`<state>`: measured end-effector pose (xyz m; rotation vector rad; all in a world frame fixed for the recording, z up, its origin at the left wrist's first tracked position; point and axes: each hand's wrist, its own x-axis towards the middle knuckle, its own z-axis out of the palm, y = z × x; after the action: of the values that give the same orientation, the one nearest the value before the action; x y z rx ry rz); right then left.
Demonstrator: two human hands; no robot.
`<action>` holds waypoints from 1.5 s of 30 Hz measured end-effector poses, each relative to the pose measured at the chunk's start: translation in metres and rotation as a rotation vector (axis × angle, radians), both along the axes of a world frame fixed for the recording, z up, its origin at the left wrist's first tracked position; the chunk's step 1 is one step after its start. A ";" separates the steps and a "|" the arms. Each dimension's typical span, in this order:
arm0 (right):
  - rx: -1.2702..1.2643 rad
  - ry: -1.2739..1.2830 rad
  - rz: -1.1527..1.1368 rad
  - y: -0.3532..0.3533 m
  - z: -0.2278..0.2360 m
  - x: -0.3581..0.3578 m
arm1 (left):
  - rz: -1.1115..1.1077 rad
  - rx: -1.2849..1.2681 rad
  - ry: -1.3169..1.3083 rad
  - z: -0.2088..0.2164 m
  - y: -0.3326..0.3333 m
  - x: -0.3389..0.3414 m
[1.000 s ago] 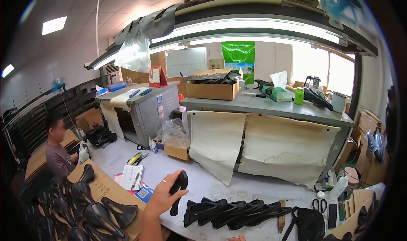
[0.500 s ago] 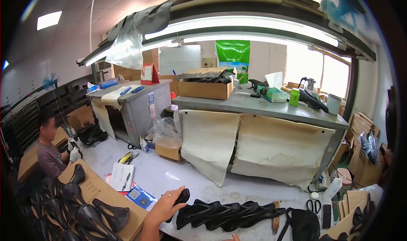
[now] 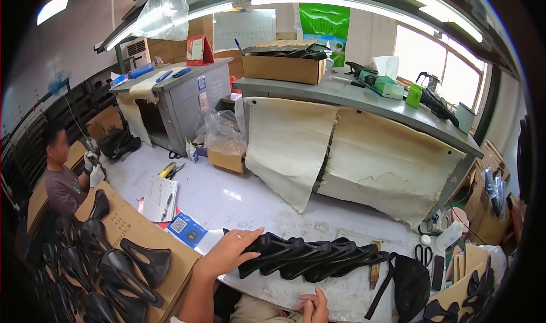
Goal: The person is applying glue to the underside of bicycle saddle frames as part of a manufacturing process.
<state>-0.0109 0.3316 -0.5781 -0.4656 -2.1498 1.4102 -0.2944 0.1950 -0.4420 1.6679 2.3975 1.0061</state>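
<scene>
My left hand (image 3: pixel 230 253), a ring on one finger, grips a black saddle-shaped piece at the left end of a row of similar black pieces (image 3: pixel 321 260). These lie nested and overlapping along the near side of the white table. The hand hides much of the gripped piece. Below the row, at the table's near edge, my right hand (image 3: pixel 314 307) is empty, its fingers loosely bent and apart. To the left, several more black saddle-shaped pieces (image 3: pixel 128 274) with long central openings rest on a cardboard sheet (image 3: pixel 122 220).
Right of the row lie a wooden-handled tool (image 3: pixel 375 269), a black face mask (image 3: pixel 412 286), scissors (image 3: pixel 423 255) and a white bottle (image 3: pixel 449 235). A notepad with a pen (image 3: pixel 156 198) sits farther left. A person in gloves (image 3: pixel 63 181) works at the far left.
My left hand has brought the black piece down against the left end of the row. More of my right hand shows at the lower edge. The view has tilted downward.
</scene>
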 end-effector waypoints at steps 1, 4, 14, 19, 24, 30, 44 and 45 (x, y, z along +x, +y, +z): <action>0.038 0.014 -0.007 -0.001 0.006 -0.001 | -0.032 -0.015 -0.004 0.000 0.001 0.001; 0.090 0.047 -0.035 -0.001 0.004 -0.003 | -0.115 -0.045 -0.114 -0.002 0.007 -0.003; 0.001 0.034 -0.082 -0.004 0.003 -0.006 | -0.010 -0.066 -0.055 0.001 0.007 0.007; -0.025 0.047 -0.104 -0.004 -0.004 -0.004 | -0.033 -0.032 -0.018 -0.008 0.017 0.008; -0.091 0.021 -0.024 0.002 0.005 -0.014 | -0.002 -0.019 -0.003 -0.005 0.016 0.001; 0.001 0.048 -0.154 -0.001 0.005 -0.006 | -0.041 -0.009 0.063 -0.010 0.036 0.005; 0.252 0.192 -0.414 0.032 0.023 0.010 | -0.624 0.435 -0.018 -0.070 0.055 0.148; 0.271 0.171 -0.435 0.038 0.022 0.014 | -0.628 0.320 -0.101 -0.070 0.059 0.152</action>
<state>0.0031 0.3691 -0.5563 -0.6353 -1.9156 0.8738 -0.1427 0.2545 -0.5122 2.1923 1.5233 1.3330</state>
